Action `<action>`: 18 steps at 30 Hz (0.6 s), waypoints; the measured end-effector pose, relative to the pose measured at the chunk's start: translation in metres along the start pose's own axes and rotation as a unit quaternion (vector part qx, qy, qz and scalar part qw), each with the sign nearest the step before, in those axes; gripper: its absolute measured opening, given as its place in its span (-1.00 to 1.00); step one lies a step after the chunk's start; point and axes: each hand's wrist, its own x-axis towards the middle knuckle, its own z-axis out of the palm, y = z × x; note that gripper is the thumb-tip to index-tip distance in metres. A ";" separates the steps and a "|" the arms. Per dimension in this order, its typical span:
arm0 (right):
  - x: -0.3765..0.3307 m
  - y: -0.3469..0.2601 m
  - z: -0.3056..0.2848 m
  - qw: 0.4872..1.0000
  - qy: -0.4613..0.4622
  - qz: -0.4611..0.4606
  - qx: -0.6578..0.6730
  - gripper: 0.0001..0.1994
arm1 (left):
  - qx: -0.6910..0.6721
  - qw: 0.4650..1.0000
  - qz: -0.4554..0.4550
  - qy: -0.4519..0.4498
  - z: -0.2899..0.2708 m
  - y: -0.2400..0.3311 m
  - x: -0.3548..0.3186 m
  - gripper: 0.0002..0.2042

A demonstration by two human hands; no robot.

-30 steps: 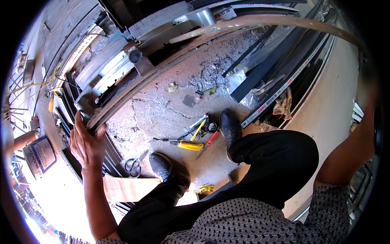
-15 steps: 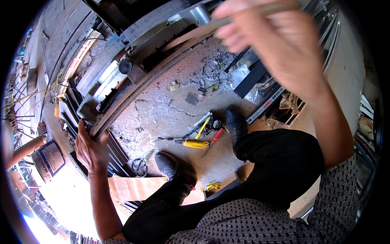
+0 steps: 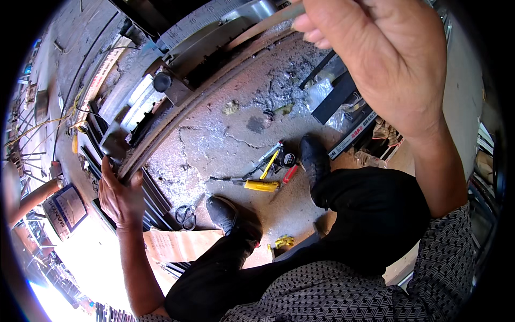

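My left hand [image 3: 119, 199] is closed around the near end of a long, dark metal bar [image 3: 177, 114], thumb on one side and fingers on the other. The bar runs away to the upper right, along the front of a metal machine with a curved graduated scale [image 3: 196, 24] and a round black knob [image 3: 162, 82]. Raised at the upper right, my right hand [image 3: 394, 64] has its fingers curled over the end of a thin, flat brownish strip [image 3: 260, 29]. That strip slants down toward the machine, above the bar. Part of my right hand's grip lies beyond the picture edge.
Between my shoes lie a yellow-handled tool [image 3: 262, 185], a red-handled screwdriver [image 3: 289, 174] and a black tape measure [image 3: 288, 159]. Scissors [image 3: 185, 217] rest near cardboard [image 3: 179, 244]. Dark metal profiles [image 3: 335, 102] lie at right. Another person's arm [image 3: 40, 196] shows at far left.
My right hand has shifted rightward and looks larger, with less motion blur. The strip has moved up and right with it. My left hand stays on the bar's end.
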 end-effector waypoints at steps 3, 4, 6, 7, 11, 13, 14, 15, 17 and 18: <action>-0.007 0.006 0.003 0.999 0.002 0.008 0.032 -0.72 | -0.004 1.000 0.011 0.008 0.002 0.002 0.002 -0.12; -0.010 0.010 0.003 0.999 -0.005 0.004 0.048 -0.73 | -0.007 1.000 0.014 0.009 0.003 0.003 0.002 -0.12; -0.013 0.013 -0.004 0.998 -0.017 -0.003 0.061 -0.77 | -0.009 1.000 0.018 0.009 0.005 0.002 0.002 -0.12; -0.015 0.015 -0.007 0.997 -0.022 -0.008 0.068 -0.78 | -0.012 1.000 0.017 0.008 0.005 0.002 0.001 -0.12; -0.021 0.012 -0.026 0.988 -0.006 0.120 0.101 -0.73 | 0.002 1.000 0.013 0.010 0.000 -0.003 -0.004 -0.12; -0.016 0.008 -0.050 0.992 -0.058 0.099 0.058 -0.63 | 0.007 1.000 0.021 0.017 0.000 0.001 -0.002 -0.10; -0.017 -0.002 -0.061 0.984 -0.050 0.172 0.018 -0.64 | -0.001 1.000 0.018 0.008 -0.001 0.005 -0.001 -0.10; -0.019 -0.002 -0.075 0.985 -0.041 0.167 -0.011 -0.65 | -0.008 1.000 0.016 0.002 -0.003 0.010 0.003 -0.09; -0.021 0.007 -0.100 0.989 -0.013 0.141 0.032 -0.67 | 0.009 0.999 0.028 0.012 -0.008 0.012 0.002 -0.07; -0.020 0.008 -0.107 0.992 0.006 0.123 0.041 -0.68 | 0.004 0.999 0.041 0.016 -0.007 0.013 0.003 -0.07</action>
